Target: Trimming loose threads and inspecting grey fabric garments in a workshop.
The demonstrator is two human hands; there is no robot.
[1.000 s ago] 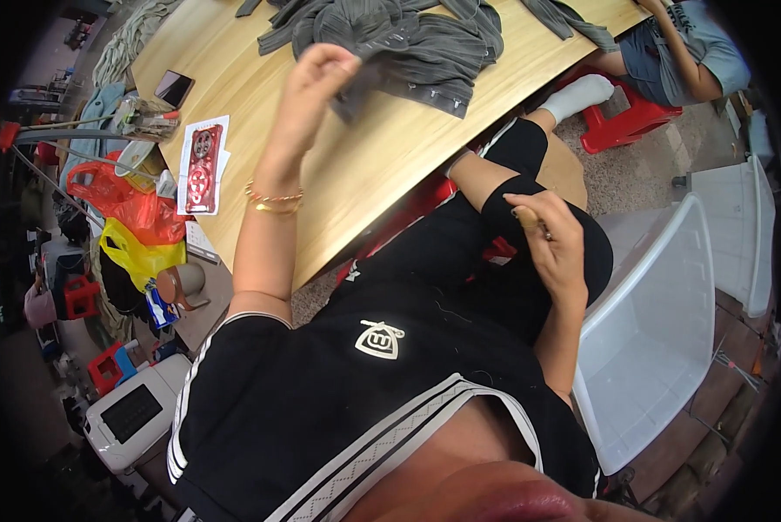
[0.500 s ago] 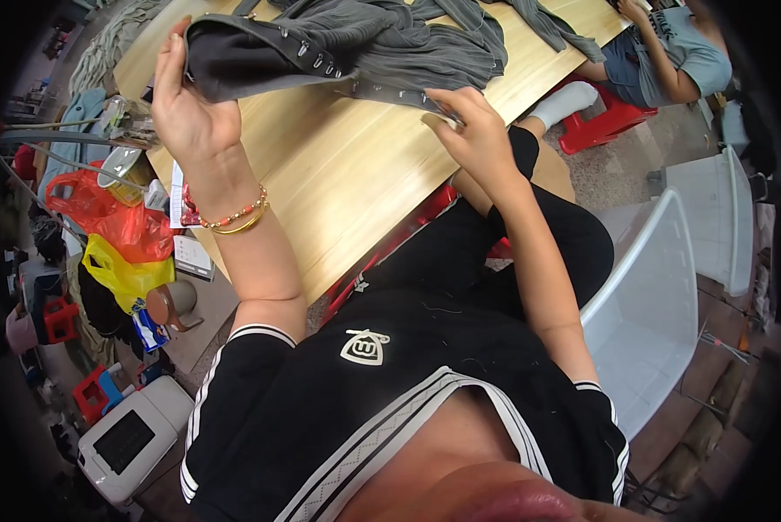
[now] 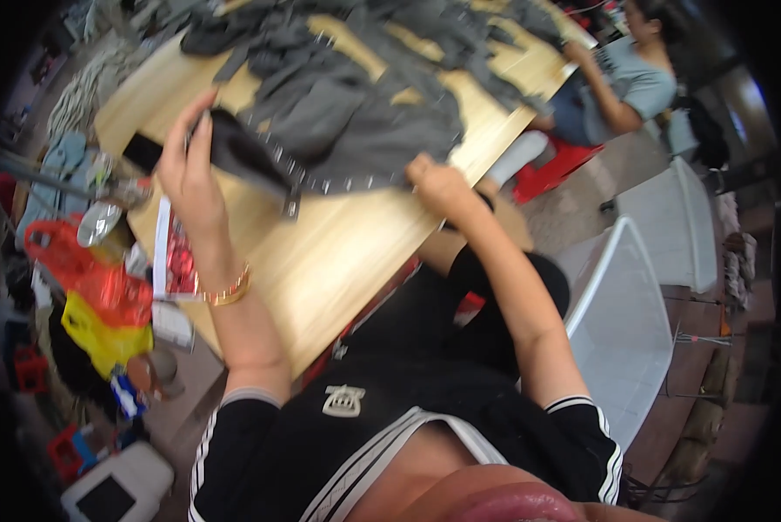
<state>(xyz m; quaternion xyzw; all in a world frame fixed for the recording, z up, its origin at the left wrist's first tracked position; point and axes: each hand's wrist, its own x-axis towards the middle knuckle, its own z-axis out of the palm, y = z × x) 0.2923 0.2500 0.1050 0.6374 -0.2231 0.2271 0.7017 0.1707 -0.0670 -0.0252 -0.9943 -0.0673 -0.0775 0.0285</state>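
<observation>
A dark grey garment [image 3: 338, 130] with a row of small metal hooks along its edge band is spread on the light wooden table. My left hand [image 3: 195, 174] is raised at the band's left end, its blurred fingers closed around the dark cloth there. At the other end of the hooked edge, my right hand [image 3: 440, 190] pinches the cloth with curled fingers. Between the two hands the band sags in a curve, and a short dark tab [image 3: 292, 202] hangs off it over the wood.
More grey cloth [image 3: 425, 30] covers the table's far part. A black flat object [image 3: 143, 152] lies left of my left hand. Red [image 3: 86, 270] and yellow bags [image 3: 103, 335] are at the left. Another person [image 3: 621, 83] sits far right, and a whitish plastic bin [image 3: 621, 322] stands at my right.
The garment, held up close before, now lies lower and flatter across the table. My right hand has moved down, onto the hooked edge's right end. The view has shifted and blurred.
</observation>
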